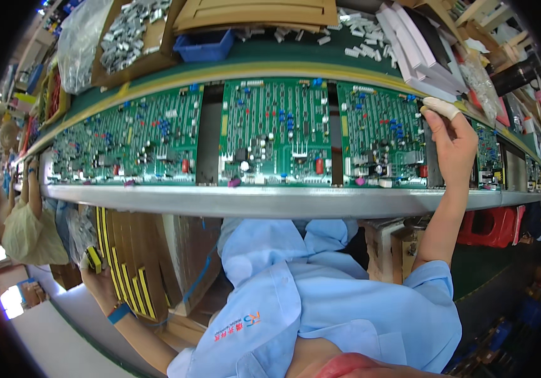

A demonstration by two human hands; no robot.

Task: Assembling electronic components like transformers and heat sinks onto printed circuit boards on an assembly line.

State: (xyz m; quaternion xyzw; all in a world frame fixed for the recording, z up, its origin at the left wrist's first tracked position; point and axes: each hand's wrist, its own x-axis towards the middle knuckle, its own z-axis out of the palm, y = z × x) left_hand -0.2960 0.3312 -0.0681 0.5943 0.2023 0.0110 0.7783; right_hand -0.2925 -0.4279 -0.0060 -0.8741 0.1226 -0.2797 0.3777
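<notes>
My right hand [456, 143] reaches over the line, with white finger cots on its fingers. Thumb and forefinger are pinched together at the upper right corner of a green circuit board [380, 135]; what they hold, if anything, is too small to make out. Off to the left, below the line's edge, my left hand [99, 282] grips a small black-and-yellow block-shaped component [93, 258]. Beside it are brown cardboard trays [135, 236] with yellow-edged rows. Another populated green board [275, 135] lies in the middle, and one more board [129, 138] is to its left.
A metal rail [270, 200] runs along the line's near edge. Beyond the boards are a carton of grey metal parts [133, 38], a blue bin [205, 47], loose pale parts [365, 41] and white boxes [418, 50]. A red stool [487, 227] stands at the right. Other people work at both ends.
</notes>
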